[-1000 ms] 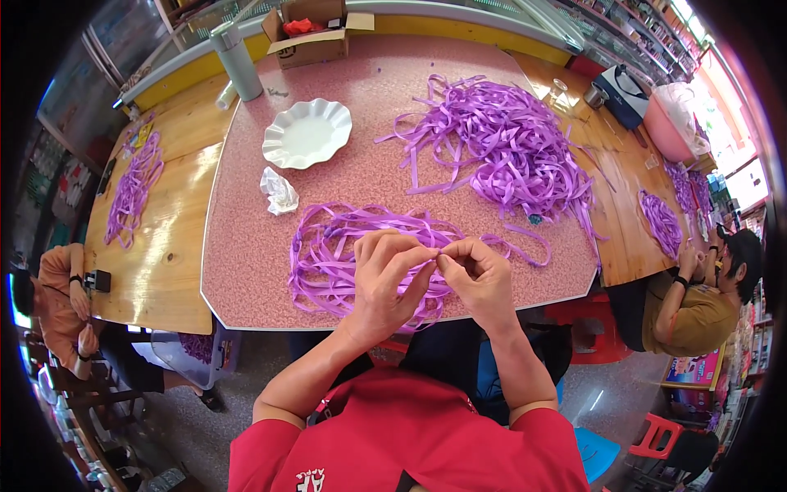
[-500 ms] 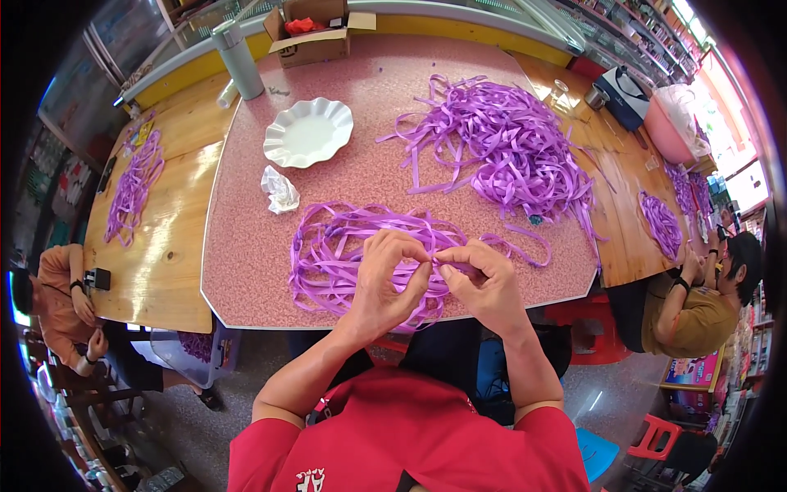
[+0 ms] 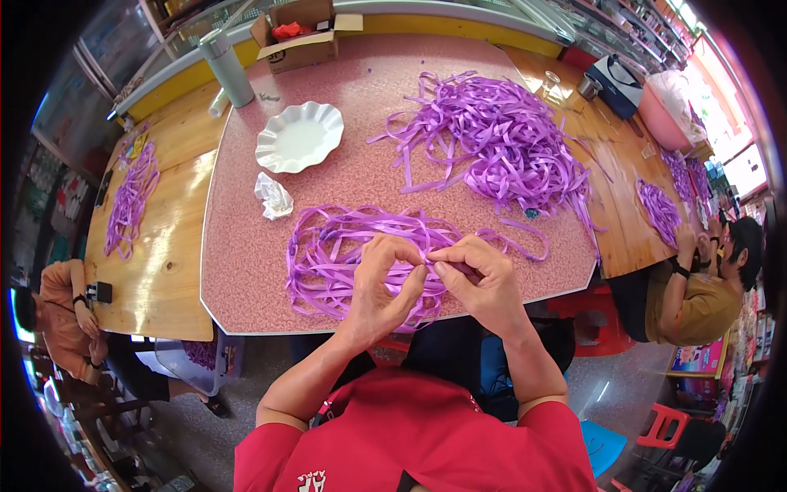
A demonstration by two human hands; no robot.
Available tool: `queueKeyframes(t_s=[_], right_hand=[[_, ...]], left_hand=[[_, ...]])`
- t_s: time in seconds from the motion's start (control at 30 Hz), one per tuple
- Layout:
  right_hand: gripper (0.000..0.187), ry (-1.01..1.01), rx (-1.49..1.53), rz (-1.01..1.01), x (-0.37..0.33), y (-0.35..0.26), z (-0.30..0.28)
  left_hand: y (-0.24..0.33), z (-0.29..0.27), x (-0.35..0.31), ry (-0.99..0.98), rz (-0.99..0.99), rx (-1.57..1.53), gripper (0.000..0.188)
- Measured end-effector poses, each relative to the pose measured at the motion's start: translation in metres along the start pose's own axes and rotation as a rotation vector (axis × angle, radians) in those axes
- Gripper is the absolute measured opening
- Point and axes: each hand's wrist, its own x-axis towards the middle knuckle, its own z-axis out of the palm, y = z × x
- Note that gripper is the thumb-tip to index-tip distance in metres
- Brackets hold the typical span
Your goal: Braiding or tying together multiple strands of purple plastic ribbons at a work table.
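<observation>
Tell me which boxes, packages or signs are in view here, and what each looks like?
Cardboard box: far edge of the pink table, brown, flaps open, something red inside.
Colourful packages: lower right by the seated person, flat, pink and blue.
No screens show clearly.

A white scalloped plate point(image 3: 298, 136) and a crumpled white tissue point(image 3: 273, 196) are lying on the pink speckled table point(image 3: 246, 271), up and to the left of the grip. A big heap of purple ribbon point(image 3: 500, 135) is spreading above and to the right of it. A grey cylinder point(image 3: 226, 67) and an open cardboard box point(image 3: 305, 37) are standing at the far edge, well apart from it.
</observation>
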Motion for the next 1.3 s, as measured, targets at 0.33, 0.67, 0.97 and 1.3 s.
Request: queueKeyframes(t_s=[0.33, 0.67, 0.97, 1.3], right_hand=[[0.013, 0.013, 0.017, 0.058, -0.002, -0.005, -0.004], [0.015, 0.000, 0.037, -0.012, -0.003, 0.000, -0.002], [0.010, -0.017, 0.199, 0.168, -0.003, 0.000, -0.007], [0.006, -0.016, 0.053, 0.029, -0.003, -0.004, -0.011]], left_hand=[[0.005, 0.005, 0.000, 0.034, -0.086, -0.107, 0.015], [0.006, 0.004, 0.000, 0.031, -0.039, -0.068, 0.016], [0.005, 0.001, -0.003, 0.017, -0.041, -0.059, 0.019], [0.020, -0.011, 0.016, -0.205, 0.336, 0.551, 0.039]])
